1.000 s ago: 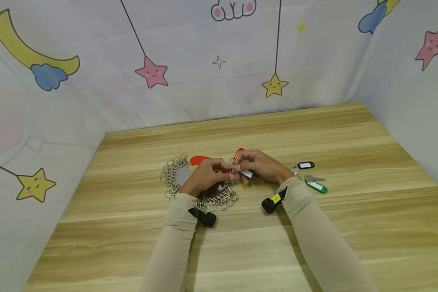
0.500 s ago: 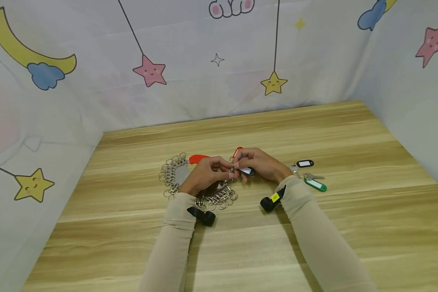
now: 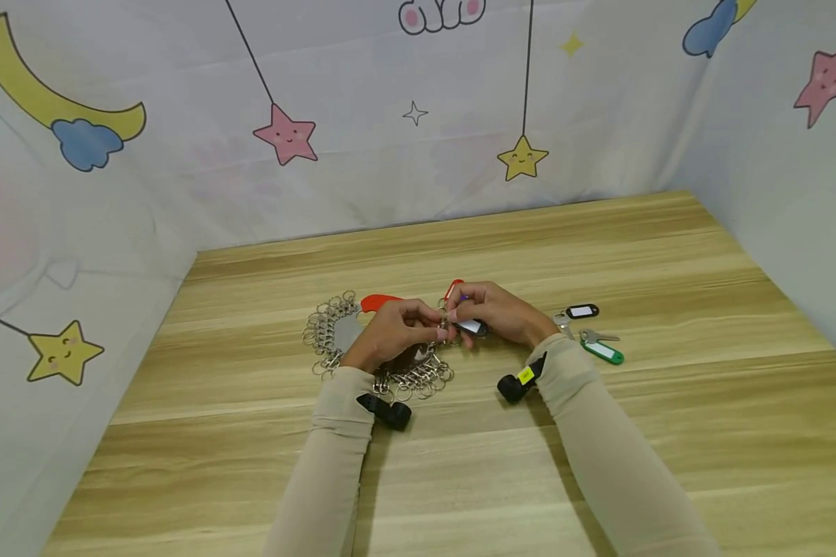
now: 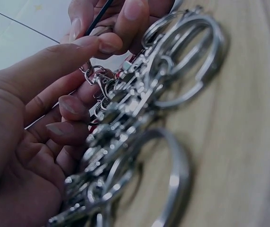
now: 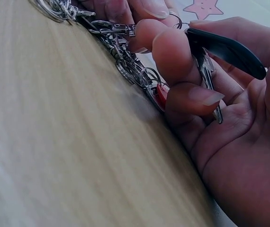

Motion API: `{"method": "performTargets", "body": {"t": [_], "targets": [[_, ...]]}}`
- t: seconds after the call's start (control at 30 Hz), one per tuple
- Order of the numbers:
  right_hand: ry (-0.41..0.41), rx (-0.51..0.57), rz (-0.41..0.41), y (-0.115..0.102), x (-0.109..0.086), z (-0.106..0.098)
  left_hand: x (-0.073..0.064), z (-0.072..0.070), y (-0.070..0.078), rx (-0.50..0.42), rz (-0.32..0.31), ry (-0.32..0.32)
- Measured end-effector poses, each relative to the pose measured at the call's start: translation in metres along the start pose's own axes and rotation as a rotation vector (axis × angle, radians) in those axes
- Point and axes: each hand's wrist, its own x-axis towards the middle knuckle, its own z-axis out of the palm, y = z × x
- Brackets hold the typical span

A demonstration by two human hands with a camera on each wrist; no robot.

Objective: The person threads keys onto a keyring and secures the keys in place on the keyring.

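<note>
where the wooden table [image 3: 181, 464] fills the lower part of the head view, a flat grey plate [image 3: 346, 333] lies left of centre, partly hidden under an arm and hand; a red piece [image 3: 379, 302] shows at its far edge. estimate: plate stiff, best steadied by its bare face, since the loose metal around its edge probably swings and snags.

left hand [image 3: 399, 331], mid-frame: fingers curled, pinching a clip [image 5: 120, 29] at the plate's edge; exact contact partly hidden. right hand [image 3: 496, 311], right of centre: fingertips pinch the dark tag [image 3: 471, 328] near its inner end. cannot tell whether the two sets of fingertips touch.

dark tag: in the right hand's grip, slim, pale label on one face. judged light, stiff plastic, smooth; hold by the flat sides, keeping the ring end free. comparable pieces: red tag [image 3: 454, 288] beyond the hands; black tag [image 3: 583, 311] and green tag [image 3: 602, 353] at right of frame.

key [image 5: 206, 78]: in the right wrist view, hangs beside the tag, against the fingers. probably hard, slippery, not fragile; take its broad head.

ring [image 5: 175, 20], upper centre of the same view: thin wire, likely springy; pinch with nails. clip: small, probably stiff; grip its body.
</note>
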Motion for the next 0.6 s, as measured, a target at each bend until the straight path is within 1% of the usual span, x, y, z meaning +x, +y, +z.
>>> {"method": "performTargets", "body": {"t": [0.33,0.6], "targets": [[-0.007,-0.008,-0.003,0.0004,0.0008,-0.0001,-0.0009,0.0,0.0001,-0.011,-0.01,0.001],[-0.018,-0.005,-0.012,0.0008,0.0002,-0.0012,-0.0003,-0.0001,0.0,0.012,-0.017,0.002]]}}
